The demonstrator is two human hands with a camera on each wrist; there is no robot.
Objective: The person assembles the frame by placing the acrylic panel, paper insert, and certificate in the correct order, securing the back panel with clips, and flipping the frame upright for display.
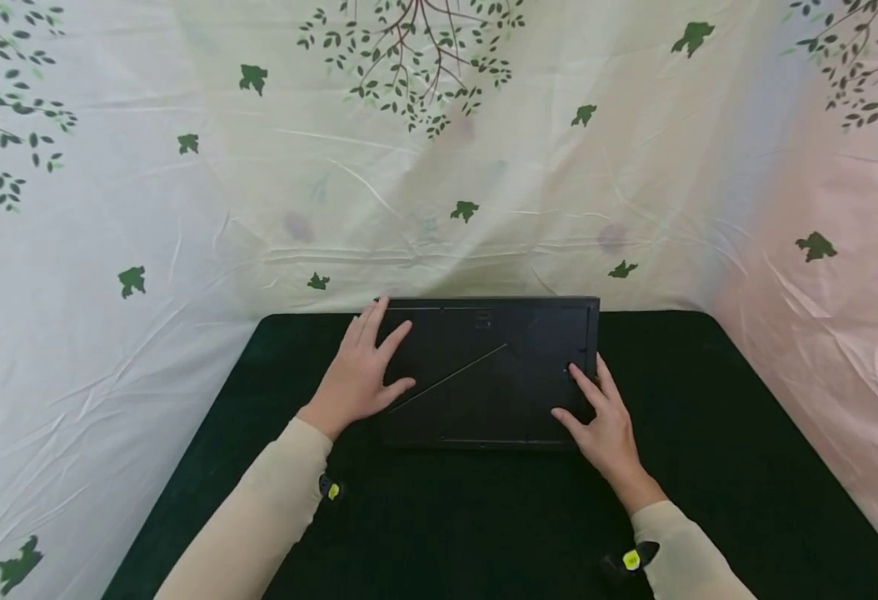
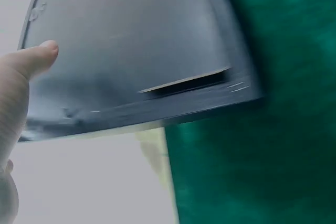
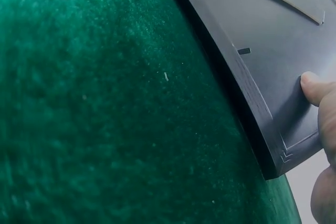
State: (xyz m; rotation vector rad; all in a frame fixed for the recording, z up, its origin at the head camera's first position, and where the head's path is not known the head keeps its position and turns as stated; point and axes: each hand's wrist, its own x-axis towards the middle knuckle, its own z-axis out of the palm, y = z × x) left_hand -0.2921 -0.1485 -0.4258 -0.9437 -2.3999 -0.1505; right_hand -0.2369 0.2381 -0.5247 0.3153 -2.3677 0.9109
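Note:
A black picture frame (image 1: 484,400) lies back side up over the dark green table, with a thin diagonal slit across its backing. On its left side, my left hand (image 1: 356,371) holds the edge. The thumb and one finger rest on the backing while other fingers reach the far left corner. My right hand (image 1: 604,425) holds the right side, one fingertip beside a small catch and the thumb on the backing. In the right wrist view, the frame's thick border (image 3: 231,56) and a small tab (image 3: 244,51) show near that thumb. The frame's front is hidden.
The table's dark green cloth (image 1: 484,525) spreads around the frame. Behind and beside it hang pale cloth walls (image 1: 409,192) with printed leaves and branches. The frame's far edge lies close to the back wall. Small dark devices with yellow marks (image 1: 631,560) sit at both wrists.

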